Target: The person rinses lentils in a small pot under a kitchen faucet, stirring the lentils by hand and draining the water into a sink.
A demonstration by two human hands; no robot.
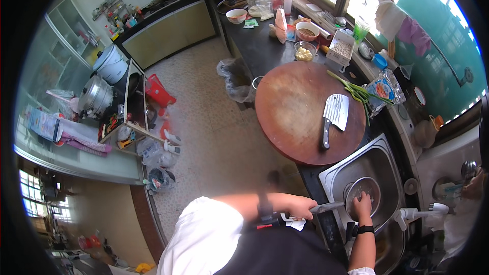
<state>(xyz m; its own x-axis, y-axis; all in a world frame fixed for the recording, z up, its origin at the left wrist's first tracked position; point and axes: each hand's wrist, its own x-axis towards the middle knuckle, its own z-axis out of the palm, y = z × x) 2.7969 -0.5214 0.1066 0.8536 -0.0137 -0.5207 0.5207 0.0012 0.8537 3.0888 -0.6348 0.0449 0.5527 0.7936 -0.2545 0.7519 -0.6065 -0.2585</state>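
My left hand point(302, 207) is closed around the grey handle point(327, 207) of a round metal ladle or small pan point(372, 187). Its bowl is over the stainless-steel sink point(386, 152). Fingers of my right hand point(362, 205) reach down inside that bowl; small pale bits show by the fingertips, and whether they grip anything is hidden. Beyond the sink, a thick round wooden chopping board point(294, 103) carries a cleaver point(336, 112) with a black handle, lying flat. Green onions point(353, 89) lie across the board's right edge.
A white faucet point(412, 214) stands right of the sink. Past the board are a glass bowl of peeled garlic point(305, 51), a white box of pale pieces point(341, 47) and a bowl of brown contents point(307, 31). A plastic-lined bin point(237, 78) stands beside the counter.
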